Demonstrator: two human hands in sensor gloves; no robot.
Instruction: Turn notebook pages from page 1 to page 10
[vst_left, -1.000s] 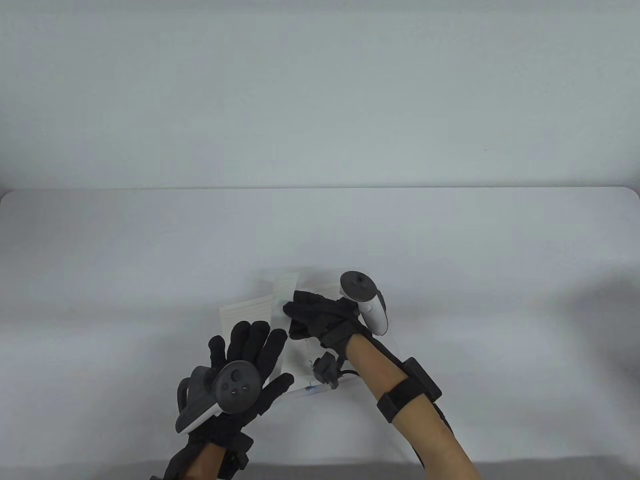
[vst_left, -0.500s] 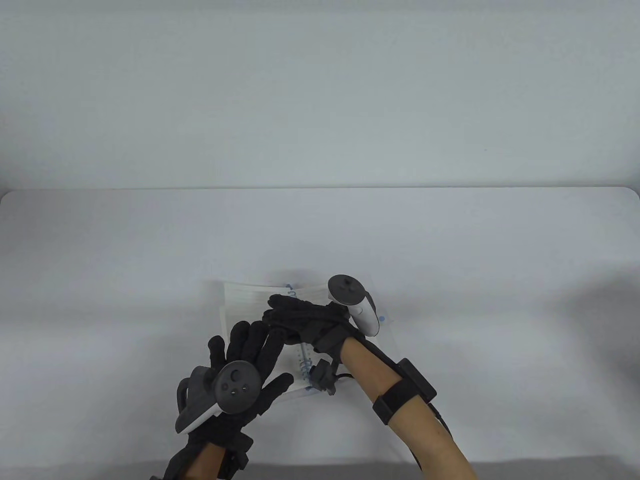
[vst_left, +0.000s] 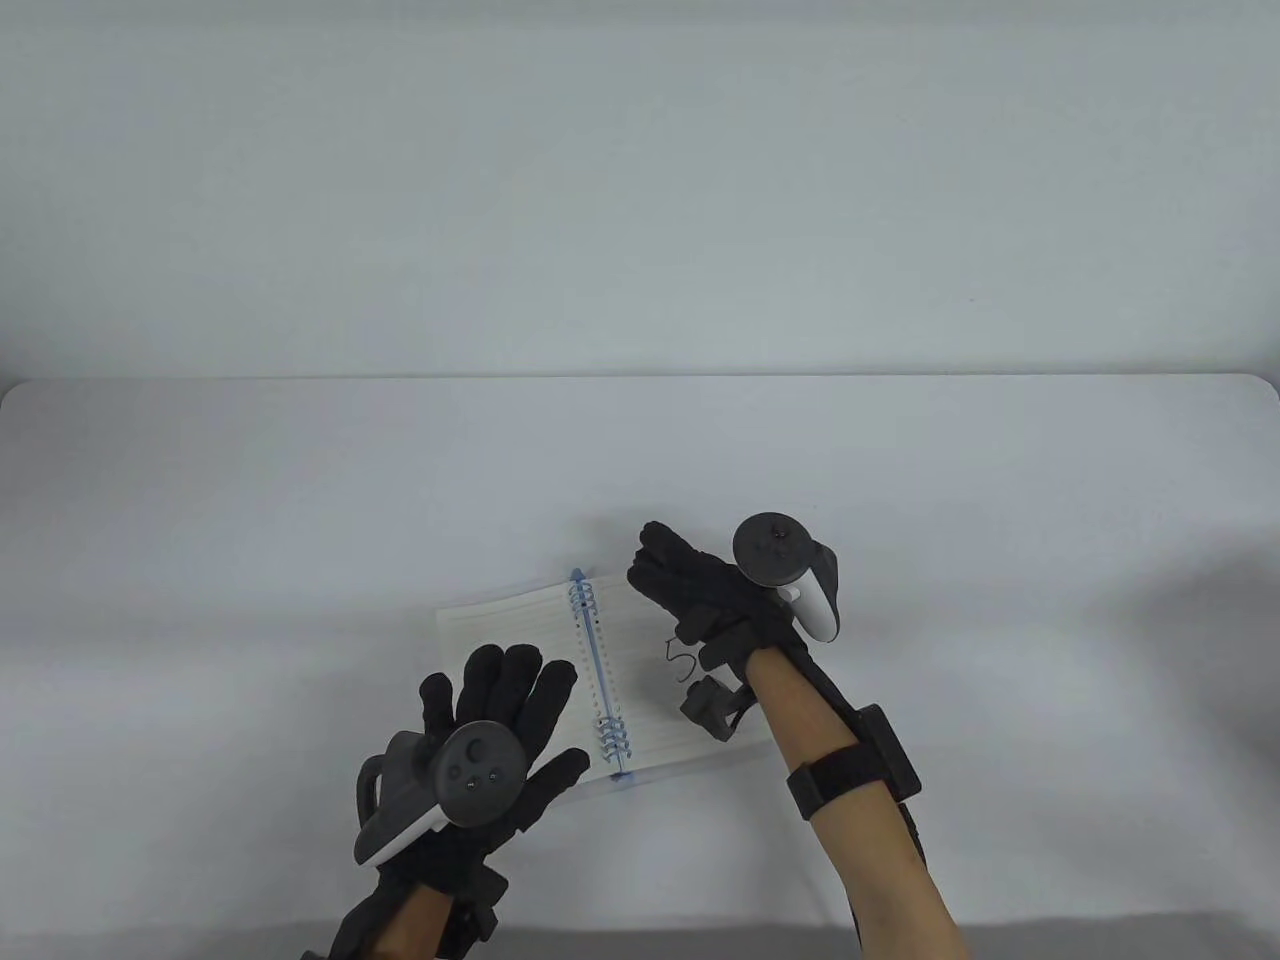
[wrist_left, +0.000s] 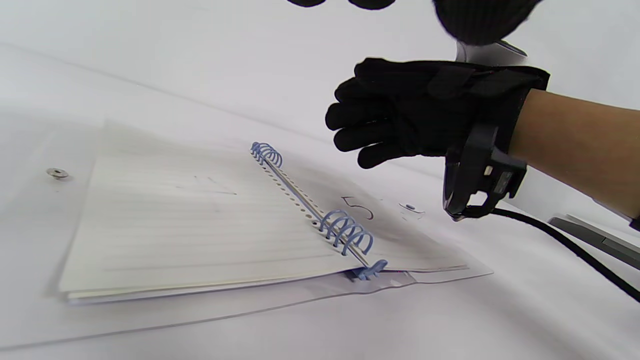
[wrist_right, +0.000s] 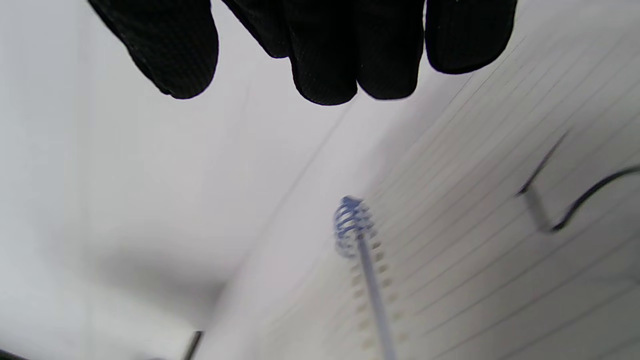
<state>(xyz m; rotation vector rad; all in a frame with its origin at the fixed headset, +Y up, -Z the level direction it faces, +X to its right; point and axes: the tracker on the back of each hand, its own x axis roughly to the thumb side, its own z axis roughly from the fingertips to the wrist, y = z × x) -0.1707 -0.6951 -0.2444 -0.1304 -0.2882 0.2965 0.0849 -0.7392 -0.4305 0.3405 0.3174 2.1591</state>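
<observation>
Notebook (vst_left: 600, 680) lies open flat, blue spiral (vst_left: 598, 670) centered, "5" on right page; my left hand (vst_left: 490, 730) presses the left page, fingers spread, right hand (vst_left: 700, 600) released at 1 o'clock.

Spiral notebook (vst_left: 560, 660) lies open flat, near centre of bench (vst_left: 250, 500), blue coil (vst_left: 598, 675) down middle, lined pages, right page (vst_left: 660, 690) handwritten "5" (vst_left: 683, 660).
</observation>
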